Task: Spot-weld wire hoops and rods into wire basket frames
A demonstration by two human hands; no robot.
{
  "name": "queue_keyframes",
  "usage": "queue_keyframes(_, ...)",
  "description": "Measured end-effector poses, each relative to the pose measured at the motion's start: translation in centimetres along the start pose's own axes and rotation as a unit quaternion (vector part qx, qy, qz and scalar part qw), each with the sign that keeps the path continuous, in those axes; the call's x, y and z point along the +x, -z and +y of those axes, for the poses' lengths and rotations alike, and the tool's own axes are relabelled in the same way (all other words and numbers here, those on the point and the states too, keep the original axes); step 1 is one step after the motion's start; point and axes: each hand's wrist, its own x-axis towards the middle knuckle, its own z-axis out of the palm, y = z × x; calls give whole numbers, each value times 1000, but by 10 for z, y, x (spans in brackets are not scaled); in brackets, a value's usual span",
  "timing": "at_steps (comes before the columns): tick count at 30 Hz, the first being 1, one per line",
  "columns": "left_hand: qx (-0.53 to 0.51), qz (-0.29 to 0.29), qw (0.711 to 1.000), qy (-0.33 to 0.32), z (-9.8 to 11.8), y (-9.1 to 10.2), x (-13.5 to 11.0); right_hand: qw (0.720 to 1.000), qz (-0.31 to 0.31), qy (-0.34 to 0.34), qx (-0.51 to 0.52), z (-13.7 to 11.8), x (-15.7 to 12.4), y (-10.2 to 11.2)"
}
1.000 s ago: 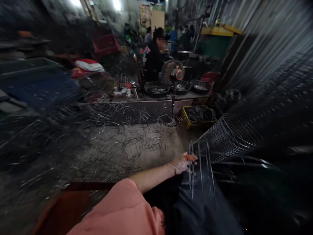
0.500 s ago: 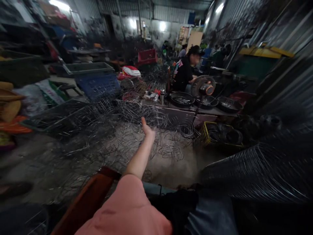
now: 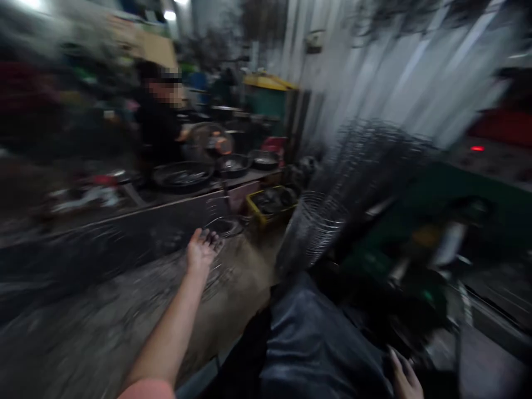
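Observation:
My left hand [image 3: 202, 249] is stretched out at arm's length over the floor, palm up, its blackened fingers loosely curled and apart with nothing in them. Just beyond it, a coil of thin wire [image 3: 222, 224] lies by the low bench, and bent wire pieces [image 3: 218, 277] lie on the floor beneath. My right hand [image 3: 404, 376] shows only partly at the bottom edge, beside the dark apron [image 3: 307, 343] over my lap. Its visible fingers look straight, and I make out nothing in them.
A tall stack of wire rings [image 3: 322, 227] leans ahead. A yellow crate [image 3: 272, 208] stands by the bench, which bears round black pans [image 3: 183, 176] and a fan [image 3: 210, 141]. A co-worker in black [image 3: 160, 122] sits behind it. Green machinery [image 3: 461, 194] stands at my right.
My view has swung to the right, bringing the green machinery and my right hand into sight. My left hand stays outstretched, its fingers now curled upward. Much of the picture is blurred.

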Motion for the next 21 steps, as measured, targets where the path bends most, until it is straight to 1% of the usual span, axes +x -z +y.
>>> queue_keyframes(1,27,-27,999,26,-18,-20,-1,999,20,-6,24,8,-3,6)
queue_keyframes(3,88,-92,990,66,-57,-58,-11,997,64,1,50,21,-6,10)
queue_keyframes(5,162,-163,971,73,-98,-92,-28,994,100,22,47,30,-9,8)
queue_keyframes(6,201,-203,956,64,-118,-106,-39,993,105,35,45,33,-10,6)
queue_keyframes(8,274,-290,917,27,-156,-129,-57,992,98,60,45,38,-12,1)
queue_keyframes(9,308,-334,891,-5,-173,-140,-64,992,93,72,46,39,-13,-2)
queue_keyframes(11,372,-412,825,-103,-203,-162,-72,991,90,91,49,40,-13,-5)
queue_keyframes(12,402,-434,789,-169,-215,-173,-73,990,91,97,51,40,-12,-6)
queue_keyframes(13,431,-440,751,-239,-225,-184,-72,989,93,100,52,40,-11,-6)
queue_keyframes(14,462,-432,713,-302,-234,-196,-70,989,94,102,54,40,-10,-6)
queue_keyframes(15,497,-417,676,-348,-240,-207,-66,988,96,103,57,41,-8,-6)
queue_keyframes(16,536,-399,642,-374,-245,-218,-61,988,97,102,60,42,-7,-5)
queue_keyframes(17,577,-384,612,-382,-247,-227,-55,988,97,101,63,44,-6,-5)
queue_keyframes(18,612,-372,586,-378,-249,-236,-49,988,99,98,66,47,-4,-5)
queue_keyframes(19,638,-364,570,-369,-248,-244,-44,988,100,94,69,50,-3,-4)
queue_keyframes(20,649,-358,564,-364,-246,-252,-39,988,103,89,71,54,-2,-4)
queue_keyframes(21,647,-352,568,-366,-243,-259,-35,988,104,84,72,58,0,-3)
